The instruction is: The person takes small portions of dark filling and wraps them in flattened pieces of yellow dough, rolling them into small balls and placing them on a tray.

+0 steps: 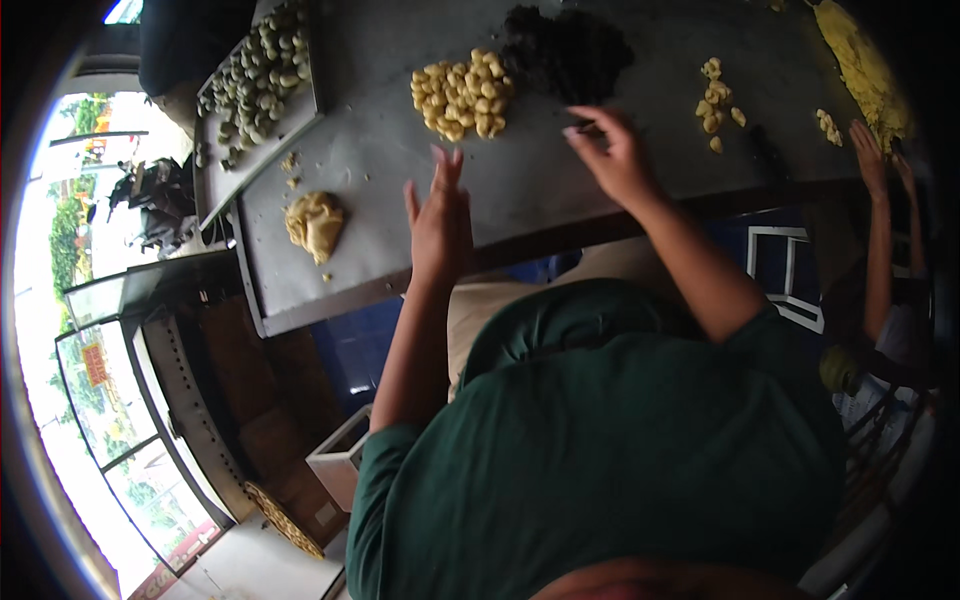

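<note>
On the grey metal table, small pale-yellow dough balls lie in a tight cluster. Just in front of them is my left hand, its fingers stretched and apart with nothing visible in them. To the cluster's right sits a dark, crumbly mound. My right hand is near the mound's front edge, thumb and fingers curled toward each other. Something small and dark shows between them, too blurred to name. A lump of yellow dough rests at the table's left end.
A tray of greenish-grey rounded pieces stands at the back left. Several pale-yellow pieces lie to the right, near a dark slim object. Another person's hands are by a large yellow dough mass at far right.
</note>
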`<state>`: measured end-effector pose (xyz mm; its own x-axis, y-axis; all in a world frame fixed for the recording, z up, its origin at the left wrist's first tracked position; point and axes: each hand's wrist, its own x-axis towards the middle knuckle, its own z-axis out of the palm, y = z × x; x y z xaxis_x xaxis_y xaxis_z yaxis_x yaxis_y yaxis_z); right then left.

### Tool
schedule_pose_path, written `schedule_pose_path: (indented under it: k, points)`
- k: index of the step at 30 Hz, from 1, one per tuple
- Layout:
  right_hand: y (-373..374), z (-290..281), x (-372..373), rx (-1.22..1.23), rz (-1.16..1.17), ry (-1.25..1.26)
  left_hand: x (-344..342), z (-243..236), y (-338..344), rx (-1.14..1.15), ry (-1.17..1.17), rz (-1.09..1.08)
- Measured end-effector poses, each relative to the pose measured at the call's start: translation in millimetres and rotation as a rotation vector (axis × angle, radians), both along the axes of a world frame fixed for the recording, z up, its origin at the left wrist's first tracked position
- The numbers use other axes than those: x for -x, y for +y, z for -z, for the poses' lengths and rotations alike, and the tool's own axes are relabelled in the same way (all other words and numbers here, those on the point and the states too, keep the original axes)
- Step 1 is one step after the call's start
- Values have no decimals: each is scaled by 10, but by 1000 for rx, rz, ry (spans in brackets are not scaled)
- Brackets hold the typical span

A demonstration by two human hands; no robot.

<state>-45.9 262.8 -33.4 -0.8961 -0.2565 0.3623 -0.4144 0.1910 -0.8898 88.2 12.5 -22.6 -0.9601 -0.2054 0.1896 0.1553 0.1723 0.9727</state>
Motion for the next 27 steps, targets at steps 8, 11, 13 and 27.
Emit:
schedule_pose_path:
  k: [8, 11, 13, 27]
  points:
    - [254, 294, 346, -256, 231, 287, 271, -327, 0, 865, -291, -105]
    - [212, 168, 285, -392, 178, 124, 246, -74, -89, 859, -31, -372]
    - [261, 187, 333, -326, 170, 152, 61, -212, -73, 953, -67, -258]
    - [182, 158, 346, -369, 103, 289, 911, -315, -270, 1310, 5, -265]
